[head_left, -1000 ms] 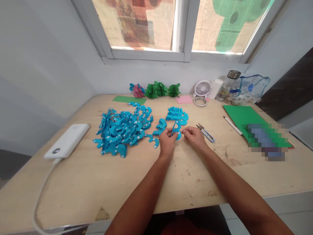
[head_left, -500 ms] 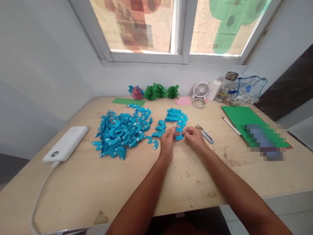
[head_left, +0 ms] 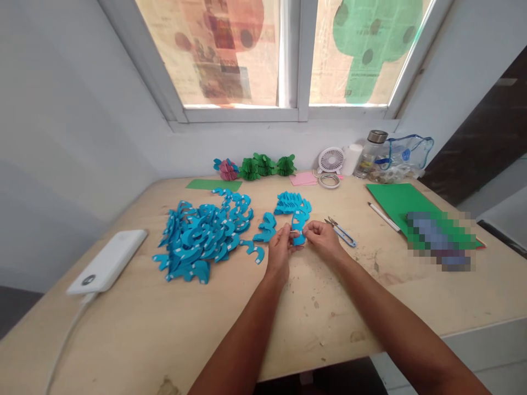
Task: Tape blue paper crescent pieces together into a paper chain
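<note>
Between my hands is a curved blue paper piece (head_left: 300, 221), part of a joined strip that runs back to a bunched row of blue paper pieces (head_left: 290, 203). My left hand (head_left: 281, 247) grips the near end from the left, fingers curled around its edge. On the other side, my right hand (head_left: 324, 239) is closed in a pinch at the paper's right edge; whether a scrap is in its fingertips is too small to tell. Left of my hands lie a small blue stack (head_left: 265, 227), a loose blue arch (head_left: 257, 254) and a large heap of blue paper pieces (head_left: 197, 236) with white tabs.
Blue-handled thread snips (head_left: 344, 233) lie right of my right hand. Farther right are a white pen (head_left: 383, 216) and green sheets (head_left: 395, 197). Tape rolls (head_left: 329, 181), a small fan (head_left: 331, 159) and a bottle (head_left: 371, 153) stand behind. A power bank (head_left: 109, 260) lies left.
The camera view has tilted up slightly, so everything sits lower in the picture. Both hands stay at the same blue paper piece, with only small finger movements.
</note>
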`<act>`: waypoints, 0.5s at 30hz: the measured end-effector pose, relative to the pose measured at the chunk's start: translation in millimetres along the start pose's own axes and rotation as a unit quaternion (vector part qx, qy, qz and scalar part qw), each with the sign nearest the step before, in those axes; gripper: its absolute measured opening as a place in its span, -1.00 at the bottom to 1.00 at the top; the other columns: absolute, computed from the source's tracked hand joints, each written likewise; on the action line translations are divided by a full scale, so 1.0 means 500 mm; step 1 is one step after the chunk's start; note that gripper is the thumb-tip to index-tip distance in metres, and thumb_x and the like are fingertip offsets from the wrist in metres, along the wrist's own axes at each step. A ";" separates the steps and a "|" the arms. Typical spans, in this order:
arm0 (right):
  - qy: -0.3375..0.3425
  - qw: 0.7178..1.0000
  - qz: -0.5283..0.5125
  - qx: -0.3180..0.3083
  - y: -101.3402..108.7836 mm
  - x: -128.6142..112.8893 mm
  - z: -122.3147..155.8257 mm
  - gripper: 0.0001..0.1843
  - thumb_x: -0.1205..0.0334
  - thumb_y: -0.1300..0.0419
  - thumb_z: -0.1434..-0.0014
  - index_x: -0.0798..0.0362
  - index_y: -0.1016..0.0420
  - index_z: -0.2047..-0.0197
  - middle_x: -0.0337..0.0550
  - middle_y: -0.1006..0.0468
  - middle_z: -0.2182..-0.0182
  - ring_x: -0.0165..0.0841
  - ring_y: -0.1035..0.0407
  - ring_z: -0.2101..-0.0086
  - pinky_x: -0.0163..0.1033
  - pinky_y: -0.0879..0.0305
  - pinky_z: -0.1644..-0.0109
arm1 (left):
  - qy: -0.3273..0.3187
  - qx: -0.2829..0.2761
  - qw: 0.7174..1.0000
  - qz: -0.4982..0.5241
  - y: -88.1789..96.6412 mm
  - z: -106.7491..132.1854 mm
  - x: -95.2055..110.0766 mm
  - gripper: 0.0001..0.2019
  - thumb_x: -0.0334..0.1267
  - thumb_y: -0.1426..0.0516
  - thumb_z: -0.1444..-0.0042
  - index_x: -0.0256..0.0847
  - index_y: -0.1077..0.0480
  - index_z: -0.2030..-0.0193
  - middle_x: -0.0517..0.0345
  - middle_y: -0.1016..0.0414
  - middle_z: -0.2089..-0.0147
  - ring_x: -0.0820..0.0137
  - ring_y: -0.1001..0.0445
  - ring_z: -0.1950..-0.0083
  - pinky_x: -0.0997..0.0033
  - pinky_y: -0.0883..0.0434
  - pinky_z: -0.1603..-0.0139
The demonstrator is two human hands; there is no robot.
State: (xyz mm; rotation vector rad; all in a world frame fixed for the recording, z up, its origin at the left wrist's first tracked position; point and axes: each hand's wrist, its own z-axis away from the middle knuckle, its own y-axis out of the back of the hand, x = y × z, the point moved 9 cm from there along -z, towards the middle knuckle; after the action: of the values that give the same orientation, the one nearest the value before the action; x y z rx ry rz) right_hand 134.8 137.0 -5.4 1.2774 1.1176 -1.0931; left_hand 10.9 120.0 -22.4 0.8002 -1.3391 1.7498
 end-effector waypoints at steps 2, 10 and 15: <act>0.000 1.000 -0.001 -0.004 -0.001 -0.001 0.001 -0.86 0.19 -0.14 0.09 0.09 -0.35 0.54 -0.36 -0.31 0.71 -0.52 -0.14 0.66 -0.40 0.03 0.57 | -0.008 -0.004 1.000 -0.026 -0.002 0.000 -0.001 -0.58 0.03 -0.26 0.24 -0.32 -0.41 0.38 0.13 -0.44 0.45 0.48 -0.40 0.47 0.45 -0.40 0.45; -0.007 1.000 -0.010 -0.027 -0.014 -0.018 0.013 -0.70 0.04 -0.09 -0.03 0.09 -0.34 0.56 -0.36 -0.27 0.73 -0.54 -0.03 0.70 -0.38 0.08 0.61 | -0.057 0.024 0.995 -0.079 0.010 -0.005 0.008 -0.71 -0.11 -0.25 0.22 -0.31 -0.40 0.46 0.20 -0.40 0.52 0.53 -0.34 0.51 0.52 -0.35 0.52; 0.010 0.999 -0.029 -0.042 -0.016 -0.018 0.008 -0.66 -0.06 -0.16 0.03 0.08 -0.34 0.49 -0.33 -0.33 0.67 -0.50 -0.16 0.64 -0.37 -0.04 0.55 | -0.041 -0.040 0.991 -0.122 -0.011 -0.003 -0.002 -0.73 -0.10 -0.24 0.20 -0.29 -0.36 0.52 0.23 -0.36 0.62 0.55 -0.30 0.62 0.60 -0.21 0.64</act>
State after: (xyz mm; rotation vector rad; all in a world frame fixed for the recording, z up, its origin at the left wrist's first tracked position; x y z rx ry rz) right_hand 125.6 132.8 2.3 1.1985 1.2103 -1.0671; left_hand 16.1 121.9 -20.8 0.9570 -1.2979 1.4776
